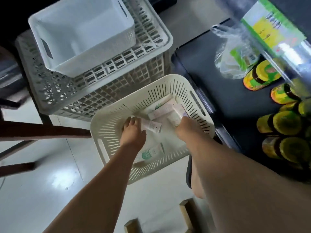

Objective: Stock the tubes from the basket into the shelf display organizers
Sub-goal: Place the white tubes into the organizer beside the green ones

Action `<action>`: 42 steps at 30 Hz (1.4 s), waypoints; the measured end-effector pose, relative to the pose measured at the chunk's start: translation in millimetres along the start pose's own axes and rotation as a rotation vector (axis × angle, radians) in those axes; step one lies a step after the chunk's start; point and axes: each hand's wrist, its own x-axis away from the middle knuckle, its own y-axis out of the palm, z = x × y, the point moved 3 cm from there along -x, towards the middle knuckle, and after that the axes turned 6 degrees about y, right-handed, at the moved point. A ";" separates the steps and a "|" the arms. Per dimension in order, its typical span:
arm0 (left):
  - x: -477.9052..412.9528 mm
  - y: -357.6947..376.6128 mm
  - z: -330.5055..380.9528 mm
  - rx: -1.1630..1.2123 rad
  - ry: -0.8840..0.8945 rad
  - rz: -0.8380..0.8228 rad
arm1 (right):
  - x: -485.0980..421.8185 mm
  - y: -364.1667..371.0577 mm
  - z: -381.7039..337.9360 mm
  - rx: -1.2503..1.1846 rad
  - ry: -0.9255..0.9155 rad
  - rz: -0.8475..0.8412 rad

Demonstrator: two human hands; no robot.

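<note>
Tubes lie heaped in the cream slotted basket at the lower centre of the frame, beside the dark shelf on the right with its yellow-green jars.

The left hand has its fingers curled onto the near end of a small tube. That tube runs roughly left to right, dipping a little, its broad flat end pointing right.

The right hand reaches into the heap. Its fingers are tucked under the back of the hand, so I cannot tell whether they grip anything.

The heaped tubes slant from lower left to upper right. A green-printed tube lies apart nearer the frame's bottom, half under the left forearm.

These look light, soft-walled and rather slick. I'd pinch them across the middle of the body, not at the crimp.
</note>
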 end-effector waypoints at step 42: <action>53.0 -138.0 80.8 1.405 0.019 0.085 | 78.1 -118.0 -26.2 -0.935 -0.341 -0.070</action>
